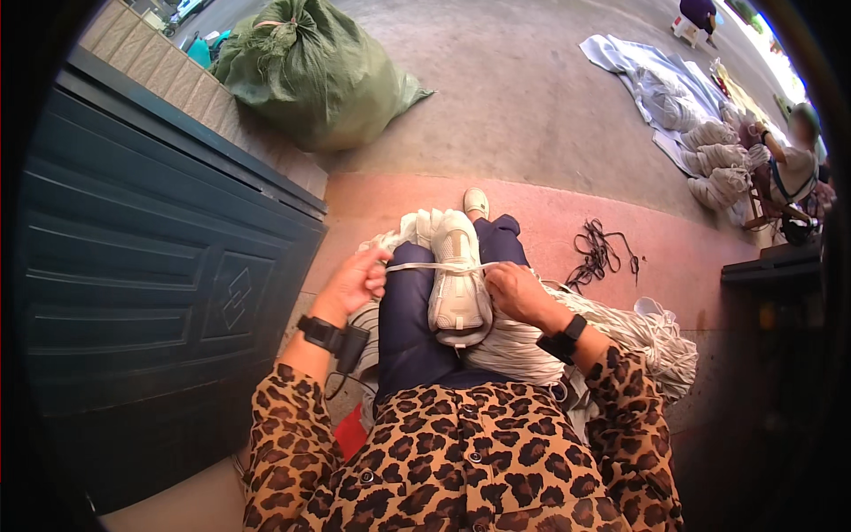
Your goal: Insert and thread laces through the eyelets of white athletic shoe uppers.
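A cream sneaker (456, 306) rests between my thighs, apparently with a second shoe under it. Across its upper runs a pale shoelace (412, 266), stretched out to both sides. My left hand (362, 277) is closed on the lace's left end, above my left thigh. On the other side, my right hand (519, 293) pinches the lace close to the shoe. How the lace crosses at the middle of the shoe is too small to make out.
Bundles of white cord (638, 341) lie at my right side. A tangle of black laces (601, 255) is on the pink floor. A dark green door (160, 266) stands left; a stuffed green sack (319, 80) is ahead. At far right a person (789, 164) sits by cord bundles (714, 160).
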Tool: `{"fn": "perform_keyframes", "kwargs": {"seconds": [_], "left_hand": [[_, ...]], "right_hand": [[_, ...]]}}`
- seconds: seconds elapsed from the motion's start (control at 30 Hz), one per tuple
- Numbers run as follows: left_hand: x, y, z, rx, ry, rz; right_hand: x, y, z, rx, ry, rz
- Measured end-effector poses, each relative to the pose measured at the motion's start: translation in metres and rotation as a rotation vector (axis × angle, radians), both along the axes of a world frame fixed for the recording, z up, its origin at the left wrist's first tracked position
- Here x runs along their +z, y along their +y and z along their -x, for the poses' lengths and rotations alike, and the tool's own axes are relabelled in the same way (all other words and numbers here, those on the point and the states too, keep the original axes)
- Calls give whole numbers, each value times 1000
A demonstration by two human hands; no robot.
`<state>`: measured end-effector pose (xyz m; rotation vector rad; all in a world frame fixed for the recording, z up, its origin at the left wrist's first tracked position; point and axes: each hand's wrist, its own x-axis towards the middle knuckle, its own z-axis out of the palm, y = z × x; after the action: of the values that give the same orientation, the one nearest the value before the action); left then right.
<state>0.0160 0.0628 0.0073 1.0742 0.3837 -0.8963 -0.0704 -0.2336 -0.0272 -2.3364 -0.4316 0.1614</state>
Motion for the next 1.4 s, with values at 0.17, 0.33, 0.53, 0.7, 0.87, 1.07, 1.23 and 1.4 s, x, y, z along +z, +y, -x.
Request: {"fn": "perform_keyframes", "kwargs": {"seconds": [0.17,0.33,0.53,0.7,0.87,1.07,1.23,1.4], "left_hand": [[-16,-59,20,-289,-373,-287],[-20,-72,29,-433,-617,-475],[-25,-75,35,-453,-1159,-845],[-27,-68,35,-286,-1046,-744],[-31,-63,38,-341,-1081,-946],[-37,-73,36,-370,-1248,-1083],[-38,-80,34,-438,-1354,-1165],[-31,-85,43,-302,-1481,-1230]], "right_hand": [[-22,6,-13,-111,-141,135],[-19,10,-19,-132,-139,194],[3,18,-28,106,-228,402],[3,22,-26,124,-338,594],[1,21,-23,-88,-305,415],[-3,22,-21,-130,-279,402],[-8,20,-22,-175,-253,332],[-6,23,-14,-155,-271,401]]}}
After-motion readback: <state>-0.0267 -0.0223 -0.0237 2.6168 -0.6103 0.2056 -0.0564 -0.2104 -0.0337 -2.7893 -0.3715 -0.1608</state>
